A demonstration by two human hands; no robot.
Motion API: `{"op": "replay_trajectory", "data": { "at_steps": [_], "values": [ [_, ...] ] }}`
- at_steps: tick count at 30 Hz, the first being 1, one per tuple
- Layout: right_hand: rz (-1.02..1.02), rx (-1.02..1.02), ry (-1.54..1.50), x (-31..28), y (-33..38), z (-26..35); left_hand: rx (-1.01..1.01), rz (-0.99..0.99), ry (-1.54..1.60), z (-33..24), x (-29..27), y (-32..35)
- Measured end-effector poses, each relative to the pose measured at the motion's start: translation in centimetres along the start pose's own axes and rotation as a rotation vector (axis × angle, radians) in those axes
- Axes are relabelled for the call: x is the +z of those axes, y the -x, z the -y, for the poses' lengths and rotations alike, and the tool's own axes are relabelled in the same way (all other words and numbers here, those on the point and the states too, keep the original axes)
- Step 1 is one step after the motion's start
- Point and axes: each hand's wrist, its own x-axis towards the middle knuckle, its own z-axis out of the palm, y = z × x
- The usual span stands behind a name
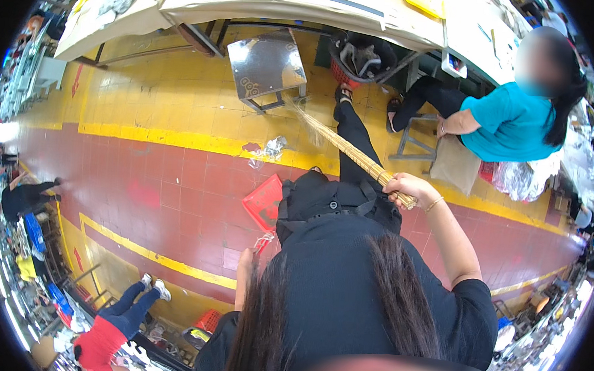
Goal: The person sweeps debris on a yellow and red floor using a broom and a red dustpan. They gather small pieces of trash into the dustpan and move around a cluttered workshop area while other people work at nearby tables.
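Note:
My right hand is wrapped round the thick end of a long stick broom, a bundle of thin yellowish sticks. The broom slants forward and left, its splayed tip at the floor near a metal stool. At my left side, my left hand is closed on the handle of a red dustpan, by a whitish tie; my hair partly hides this hand. The pan is low beside my left leg, with a brownish inner face. Crumpled clear plastic lies on the floor between pan and broom.
A long covered worktable runs across the front, with a red basket of dark stuff beneath. A seated person in a teal shirt is at the right, near a sack. Other people work behind left.

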Motion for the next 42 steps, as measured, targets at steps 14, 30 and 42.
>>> {"op": "replay_trajectory", "data": {
  "at_steps": [14,30,42],
  "values": [
    [-0.729,-0.148,1.348,-7.9,7.5,-5.6,-0.053,0.050,-0.044,1.1,0.8,-2.2],
    [-0.469,0.074,0.549,-22.2,-15.5,-16.6,-0.038,-0.040,-0.143,5.4,4.1,8.7],
    [-0.169,-0.010,0.190,-22.6,-1.5,-20.2,-0.171,-0.191,0.072,11.3,7.0,11.4]
  ]
}}
